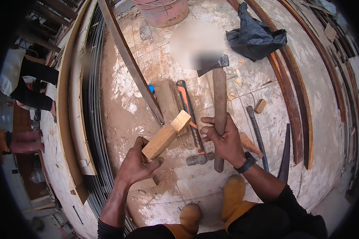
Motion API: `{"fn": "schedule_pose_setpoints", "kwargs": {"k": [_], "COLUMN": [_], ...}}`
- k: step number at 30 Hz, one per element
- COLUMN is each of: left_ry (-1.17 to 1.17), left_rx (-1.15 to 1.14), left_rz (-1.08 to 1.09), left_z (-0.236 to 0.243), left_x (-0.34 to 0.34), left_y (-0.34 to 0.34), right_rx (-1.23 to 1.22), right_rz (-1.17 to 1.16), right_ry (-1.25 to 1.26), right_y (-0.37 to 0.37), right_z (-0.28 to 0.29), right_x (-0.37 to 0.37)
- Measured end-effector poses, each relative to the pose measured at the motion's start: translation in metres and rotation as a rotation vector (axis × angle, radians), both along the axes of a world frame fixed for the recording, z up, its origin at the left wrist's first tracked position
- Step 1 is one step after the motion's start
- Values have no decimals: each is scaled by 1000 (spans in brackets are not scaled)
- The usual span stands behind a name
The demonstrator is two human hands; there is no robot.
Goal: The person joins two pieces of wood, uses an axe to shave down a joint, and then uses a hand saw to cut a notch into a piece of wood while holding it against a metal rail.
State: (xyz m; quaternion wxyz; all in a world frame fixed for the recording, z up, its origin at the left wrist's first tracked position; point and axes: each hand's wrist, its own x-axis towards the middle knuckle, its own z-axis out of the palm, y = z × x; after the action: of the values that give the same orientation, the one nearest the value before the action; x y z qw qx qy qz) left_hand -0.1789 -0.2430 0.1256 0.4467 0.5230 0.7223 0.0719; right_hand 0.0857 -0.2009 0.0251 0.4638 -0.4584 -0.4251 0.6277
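My left hand (pixel 137 163) is closed round the lower end of a squared wood block (pixel 160 145), which tilts up to the right. Its far end is paler, like freshly cut wood. In my right hand (pixel 227 143) is an axe (pixel 219 93), gripped by its wooden handle and held upright. The dark axe head is at the top, partly hidden by a blurred patch. Between my hands, a hammer (pixel 195 137) with an orange and black handle lies on the floor, head toward me. Beside it, a thicker wood block (pixel 167 97) lies partly behind the held block.
Boards (pixel 73 119) and metal rods (pixel 95 99) run along the left. Long brown timbers (pixel 295 87) lie right, near a black plastic bag (pixel 255 38). A pink bucket (pixel 163 12) stands far off. A dark bar (pixel 258 135) and wood offcut (pixel 260 106) lie right. Other people stand left.
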Motion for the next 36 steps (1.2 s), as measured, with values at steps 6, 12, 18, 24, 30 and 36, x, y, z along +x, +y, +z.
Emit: {"fn": "schedule_pose_setpoints", "kwargs": {"k": [6,12,18,24,30,36], "left_ry": [677,925,794,639,711,762], "left_rx": [141,162,210,59,135,-115], "left_rz": [-422,-682,-733,-521,-518,-391], "left_z": [-37,-50,-56,-52,-61,-36], "left_x": [-11,15,20,37,14,-16], "left_y": [73,116,100,90,157,171], "right_rx": [95,58,1,39,7,161], "right_rz": [219,279,263,224,296,264], "right_ry": [-454,-390,-391,-273,-348,-226], "right_y": [-16,-21,2,1,18,24], "right_z": [-32,-89,-109,-100,-134,-93], "right_x": [24,7,4,5,1,-18]}}
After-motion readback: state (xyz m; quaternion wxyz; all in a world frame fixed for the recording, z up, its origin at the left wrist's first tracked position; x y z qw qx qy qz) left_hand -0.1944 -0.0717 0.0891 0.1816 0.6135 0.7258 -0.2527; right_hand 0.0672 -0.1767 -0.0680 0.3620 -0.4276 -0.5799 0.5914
